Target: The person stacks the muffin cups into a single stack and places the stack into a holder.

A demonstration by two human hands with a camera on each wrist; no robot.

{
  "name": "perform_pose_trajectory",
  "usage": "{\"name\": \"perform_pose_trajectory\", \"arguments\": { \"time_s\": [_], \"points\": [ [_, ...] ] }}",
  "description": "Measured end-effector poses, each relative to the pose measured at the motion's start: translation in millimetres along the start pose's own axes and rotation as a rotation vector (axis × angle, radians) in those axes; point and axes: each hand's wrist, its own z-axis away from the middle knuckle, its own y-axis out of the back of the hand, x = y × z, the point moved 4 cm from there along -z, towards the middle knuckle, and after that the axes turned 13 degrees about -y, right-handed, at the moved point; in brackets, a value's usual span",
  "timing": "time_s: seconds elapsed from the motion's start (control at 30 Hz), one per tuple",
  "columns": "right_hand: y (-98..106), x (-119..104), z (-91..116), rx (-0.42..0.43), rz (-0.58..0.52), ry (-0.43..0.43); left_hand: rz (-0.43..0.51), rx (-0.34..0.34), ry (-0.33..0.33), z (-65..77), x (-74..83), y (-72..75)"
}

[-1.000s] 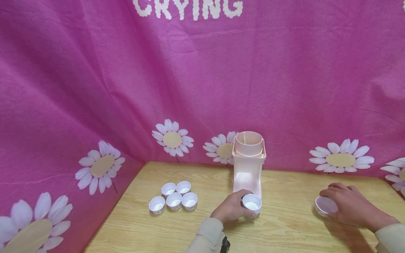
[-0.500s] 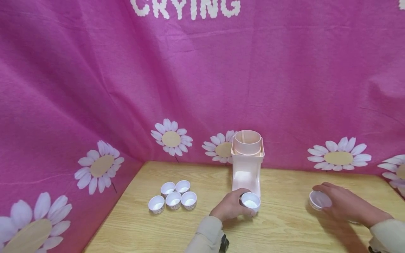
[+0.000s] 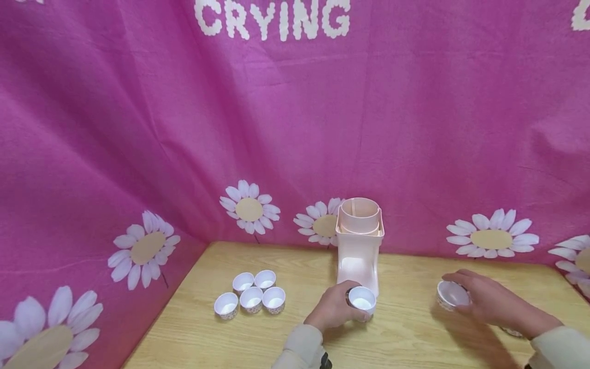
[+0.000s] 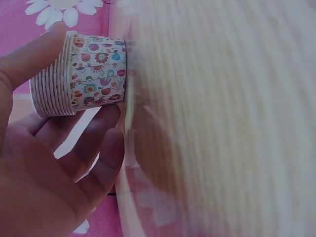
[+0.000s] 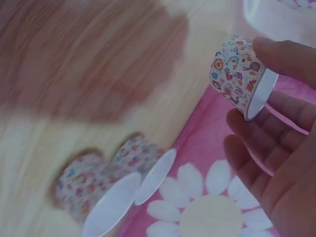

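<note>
Left hand (image 3: pixel 338 306) gripping one cup stack (image 4: pixel 81 74), right hand (image 3: pixel 490 300) pinching one cup (image 5: pixel 237 74), five cups (image 3: pixel 251 299) left, two cups (image 5: pixel 111 197) right

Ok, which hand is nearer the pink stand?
Left. The left hand holds a cup stack just in front of the pink stand; the right hand, holding a single cup, is farther away, off to the stand's right.

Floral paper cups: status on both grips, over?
Left grip holds white floral paper-cup stack. Right grip holds one white floral paper cup. Pale-pink plastic holder close beyond left grip.
</note>
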Motion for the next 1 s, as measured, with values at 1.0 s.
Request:
{"name": "perform_pose_trajectory", "arguments": {
  "time_s": [1.0],
  "points": [
    [2.8,-44.6,-12.9,0.002,-0.109,0.124,0.011,-0.006,0.027,-0.1,-0.4,-1.7]
  ]
}}
